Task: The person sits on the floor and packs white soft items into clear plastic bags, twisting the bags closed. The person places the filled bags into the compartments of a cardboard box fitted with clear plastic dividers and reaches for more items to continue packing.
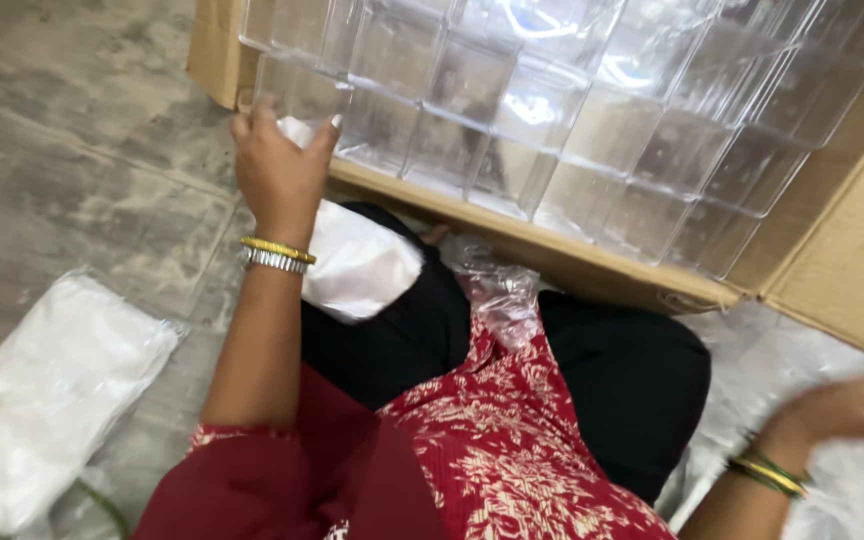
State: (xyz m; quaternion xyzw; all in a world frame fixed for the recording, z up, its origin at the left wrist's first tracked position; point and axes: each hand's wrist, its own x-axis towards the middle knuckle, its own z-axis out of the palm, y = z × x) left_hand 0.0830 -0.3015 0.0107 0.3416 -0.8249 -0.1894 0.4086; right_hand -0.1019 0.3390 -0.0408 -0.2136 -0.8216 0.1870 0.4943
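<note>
Clear plastic boxes [552, 110] fill the cardboard carton [842, 260] at upper frame, left hand [277, 165] gripping a corner one (slippery, it could drop), right hand [842, 405] blurred, grip unclear, over plastic bags [852, 490].

We see a brown cardboard box [857, 270] filled with clear, colourless plastic containers [572, 110] that catch white glints of light. Our left hand [277, 165] grips a white bit at the nearest container, and the wrist wears a gold bangle [277, 249] beside a silver one [272, 262]. Our right hand [842, 408], blurred, lies over clear crinkled plastic [852, 490]; its wrist carries green and gold bangles [767, 474]. Our top [502, 450] is deep red with a cream floral print, over black trousers [622, 380]. A white cloth [362, 262] lies on the knee. A white packet [47, 395] in clear wrap rests on the grey, streaked floor [72, 130].
</note>
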